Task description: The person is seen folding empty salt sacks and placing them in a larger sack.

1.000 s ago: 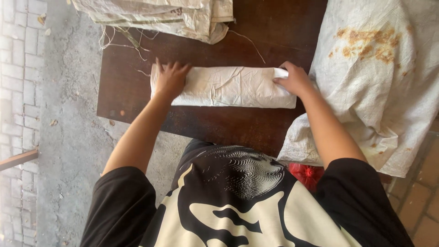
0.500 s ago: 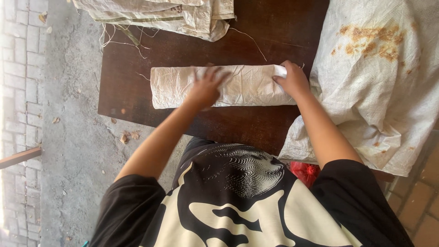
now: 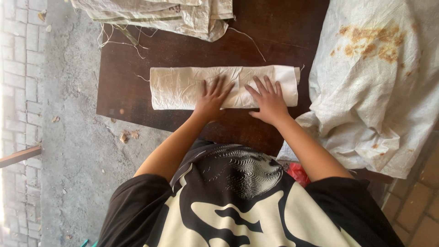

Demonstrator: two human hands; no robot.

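**On the dark board: both hands now flat on the middle of the folded sack**

On the dark wooden board point(image 3: 137, 91), a folded pale woven sack point(image 3: 178, 87) lies lengthwise as a long narrow strip, creased and lying flat. At the far left edge of the board a pile of folded sacks point(image 3: 183, 13) sits apart from it, loose threads trailing.

Left hand point(image 3: 211, 97): open, fingers spread, palm pressed on the strip just left of its middle. A second ago it rested on the strip's left end; half a second ago it was crossing inward. Nothing is gripped.

Right hand point(image 3: 269, 98): likewise flat and spread, grasping nothing, just beside the left. It has come in from the strip's right end, which now lies uncovered.

Assessment: pressure has moved from the ends to the centre, which reads as flattening the fold along its length.

To the right, a large stained sack point(image 3: 379, 82) drapes over the board's edge, near the strip's end.
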